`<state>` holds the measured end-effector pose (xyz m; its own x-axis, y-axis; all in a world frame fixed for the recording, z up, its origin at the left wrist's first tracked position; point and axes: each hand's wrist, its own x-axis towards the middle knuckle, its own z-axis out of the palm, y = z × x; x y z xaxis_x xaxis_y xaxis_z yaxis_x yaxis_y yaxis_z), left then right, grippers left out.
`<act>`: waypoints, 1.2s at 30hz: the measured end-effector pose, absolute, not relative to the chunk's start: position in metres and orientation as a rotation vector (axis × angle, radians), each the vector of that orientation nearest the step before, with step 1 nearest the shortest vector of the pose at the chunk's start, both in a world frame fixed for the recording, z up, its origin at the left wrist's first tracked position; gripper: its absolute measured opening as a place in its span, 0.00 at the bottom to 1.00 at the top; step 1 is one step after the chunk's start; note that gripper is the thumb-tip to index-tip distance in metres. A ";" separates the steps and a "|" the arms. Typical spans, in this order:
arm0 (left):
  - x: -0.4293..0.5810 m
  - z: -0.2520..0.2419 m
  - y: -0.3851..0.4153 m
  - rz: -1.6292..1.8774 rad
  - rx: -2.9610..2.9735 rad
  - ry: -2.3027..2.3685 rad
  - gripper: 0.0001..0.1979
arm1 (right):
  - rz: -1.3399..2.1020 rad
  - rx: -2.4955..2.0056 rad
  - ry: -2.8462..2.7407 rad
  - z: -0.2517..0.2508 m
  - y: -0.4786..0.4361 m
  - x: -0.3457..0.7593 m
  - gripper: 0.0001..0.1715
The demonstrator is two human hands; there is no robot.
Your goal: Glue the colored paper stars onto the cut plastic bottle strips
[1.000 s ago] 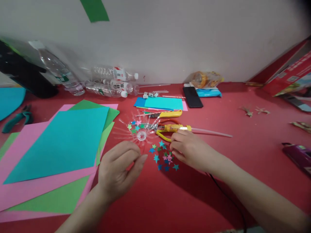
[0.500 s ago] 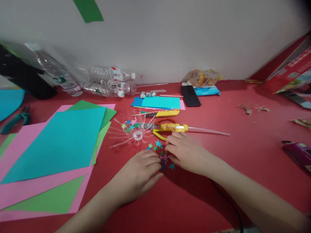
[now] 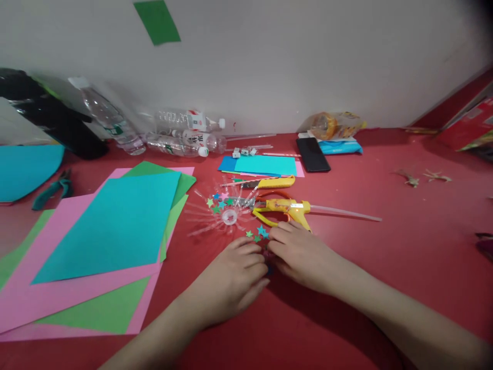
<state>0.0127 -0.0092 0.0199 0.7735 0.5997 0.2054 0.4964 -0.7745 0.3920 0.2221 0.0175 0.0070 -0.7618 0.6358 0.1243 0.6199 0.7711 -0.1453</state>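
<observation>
My left hand (image 3: 239, 275) rests on the red table, fingers loosely bent and slightly apart, beside a small pile of paper stars (image 3: 262, 231). From the other side my right hand (image 3: 298, 249) curves its fingers over the same pile, fingertips partly hidden. Pink and dark blue stars show in the narrow gap between the hands. Just beyond lies a clear plastic bottle top (image 3: 229, 217), its sides cut into strips that splay outward. Several coloured stars (image 3: 216, 209) sit on its strips. A yellow glue gun (image 3: 288, 206) with a long glue stick lies past my right hand.
Coloured paper sheets (image 3: 111, 226) cover the left side. Behind the glue gun are scissors (image 3: 265, 209), a yellow utility knife (image 3: 275, 182), paper strips (image 3: 265, 164) and a black phone (image 3: 313, 154). Plastic bottles (image 3: 173, 144) lean or lie along the wall; teal pliers (image 3: 54, 190) lie left.
My hands have come closer together around the stars, covering some that showed before. The whole view has shifted, so the table's things appear farther right.
</observation>
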 end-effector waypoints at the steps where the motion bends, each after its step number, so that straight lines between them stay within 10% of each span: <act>1: 0.012 0.021 -0.008 0.462 2.660 0.857 0.10 | 0.142 -0.997 -2.794 0.008 0.018 0.222 0.01; 26: 0.007 0.010 -0.003 0.672 2.624 0.969 0.09 | 0.054 -0.947 -2.769 0.007 0.015 0.213 0.07; 36: 0.019 0.015 -0.014 0.739 1.549 1.165 0.10 | 0.162 -0.845 -2.411 0.022 0.008 0.215 0.11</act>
<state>0.0193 -0.0138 0.0152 0.3441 0.9339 -0.0977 0.3096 -0.0147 0.9507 0.2149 0.0078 0.0222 -0.6355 0.6053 0.4793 0.5357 0.7927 -0.2909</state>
